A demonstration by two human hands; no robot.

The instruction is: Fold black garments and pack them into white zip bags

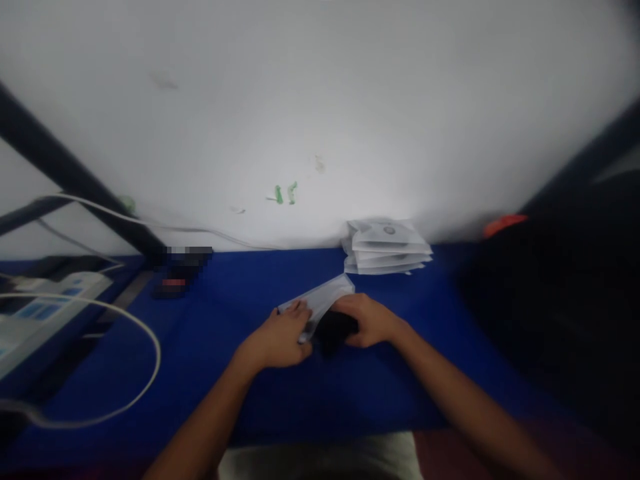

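A translucent whitish plastic bag (325,295) lies at a slant on the blue tabletop, in front of me. My left hand (285,333) grips its near left edge, thumb below and fingers on top. A soft-looking black item (336,330), perhaps folded cloth, sits at the bag's near opening; its kind cannot be made out. My right hand (367,320) is closed on the black item, fingertips at the bag's mouth. How far the item reaches inside the bag is hidden. Just behind lies a stack of similar translucent bags (387,247), the top one bearing a round dark mark.
A large black mass (550,320) fills the right side, with an orange-red piece (505,225) on top. At left are a white power strip (50,313) and a looping white cable (157,353). A blurred dark object (183,272) lies near the white wall (320,100).
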